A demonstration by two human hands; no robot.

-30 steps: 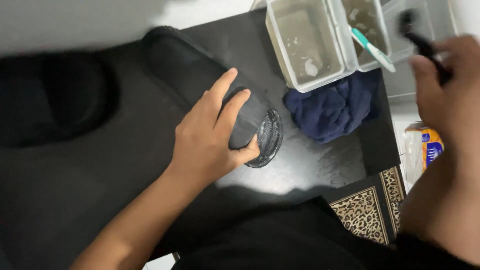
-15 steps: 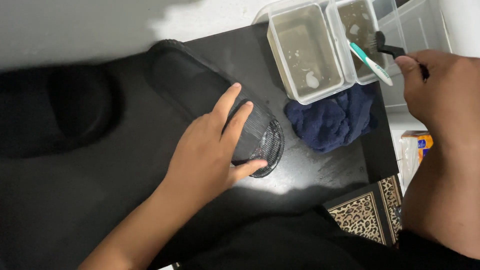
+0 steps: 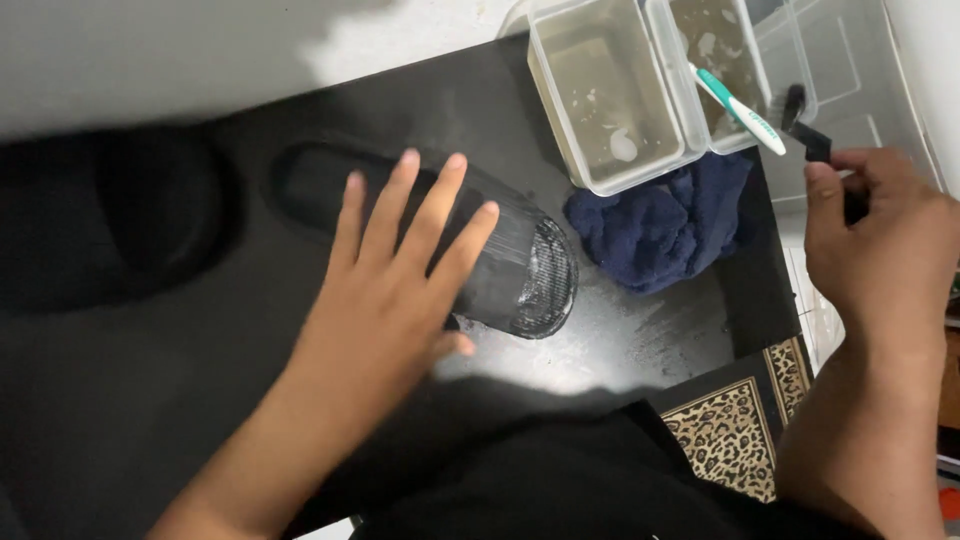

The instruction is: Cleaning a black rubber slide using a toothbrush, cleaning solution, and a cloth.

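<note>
Left grip [image 3: 385,290] lies flat, fingers spread, on wet black ribbed slipper [image 3: 500,265]; right grip [image 3: 880,250] clasps black brush [image 3: 810,130]

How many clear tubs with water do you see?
2. One tub stands on the black table's far edge, above the blue cloth; the second tub is beside it on the right, under the toothbrush.

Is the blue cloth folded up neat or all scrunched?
Scrunched. The dark blue cloth sits in a lumpy, wrinkled heap on the black table, beside the clear tubs.
</note>
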